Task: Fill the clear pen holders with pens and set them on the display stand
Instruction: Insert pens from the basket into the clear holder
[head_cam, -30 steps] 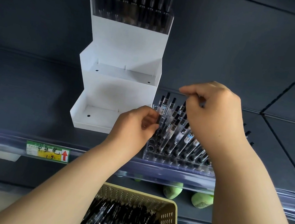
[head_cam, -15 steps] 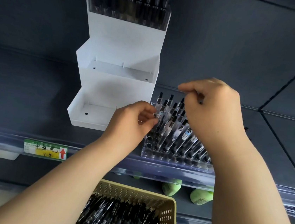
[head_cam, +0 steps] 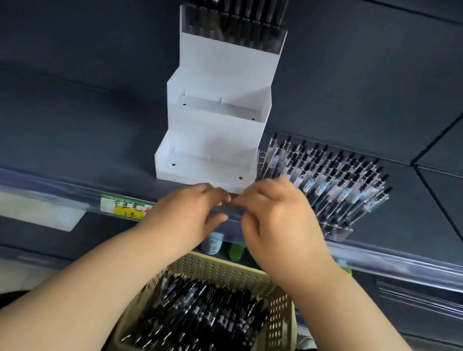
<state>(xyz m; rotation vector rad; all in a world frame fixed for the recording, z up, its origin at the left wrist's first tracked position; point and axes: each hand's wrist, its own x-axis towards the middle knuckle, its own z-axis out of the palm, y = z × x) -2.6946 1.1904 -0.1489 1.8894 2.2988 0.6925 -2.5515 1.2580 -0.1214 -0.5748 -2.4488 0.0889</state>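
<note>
A white stepped display stand (head_cam: 214, 136) sits on the dark shelf; its top tier carries a clear holder (head_cam: 232, 31) filled with pens, and its two lower tiers are bare. To its right a second clear pen holder (head_cam: 336, 230) stands on the shelf, packed with several black-capped pens (head_cam: 325, 180) that lean to the right. My left hand (head_cam: 188, 216) and my right hand (head_cam: 277, 218) meet fingertip to fingertip at the shelf's front edge, just below the stand. Both have curled fingers, and whether anything is pinched between them is hidden.
A beige perforated basket (head_cam: 284, 311) below my arms holds several loose black pens (head_cam: 202, 316). The shelf's front rail (head_cam: 388, 259) carries a yellow-green price label (head_cam: 125, 208). Small bottles (head_cam: 236, 251) stand on the shelf underneath. Dark panels lie behind and to the right.
Both hands have left the pens in the right-hand holder and come together at the shelf's front edge. The view has shifted, so the whole filled holder now shows.
</note>
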